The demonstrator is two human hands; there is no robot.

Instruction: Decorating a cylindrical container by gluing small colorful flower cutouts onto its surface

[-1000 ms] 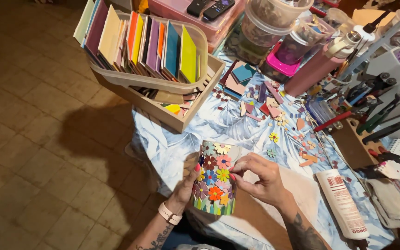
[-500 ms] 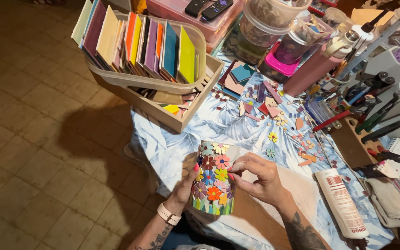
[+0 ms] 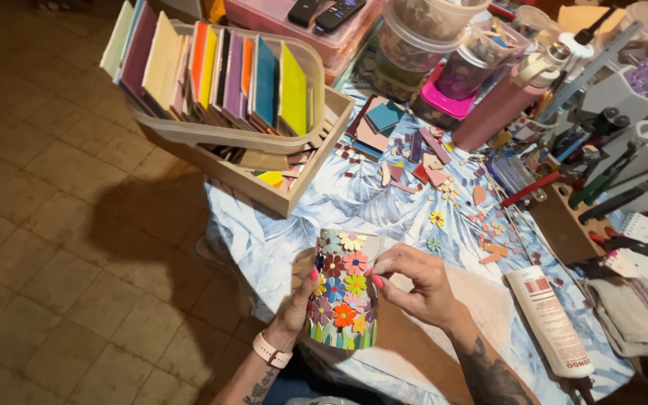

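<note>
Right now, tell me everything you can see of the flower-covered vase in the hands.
The vase is a tall, roughly cylindrical vessel, tilted with its open mouth away from the camera. Its side bears small mosaic flowers in pink, orange, yellow, blue and purple, with green leaf shapes along the base. The left hand grips its left side; the right hand presses fingertips against its right side. It is held above the leaf-patterned tablecloth.

Glossy tile, printed cloth, bare wood

The vase (image 3: 343, 292) at lower centre wears glossy tile flowers; the tablecloth (image 3: 354, 199) is soft printed cloth; the crate (image 3: 294, 196) at upper left is matt wood.
</note>
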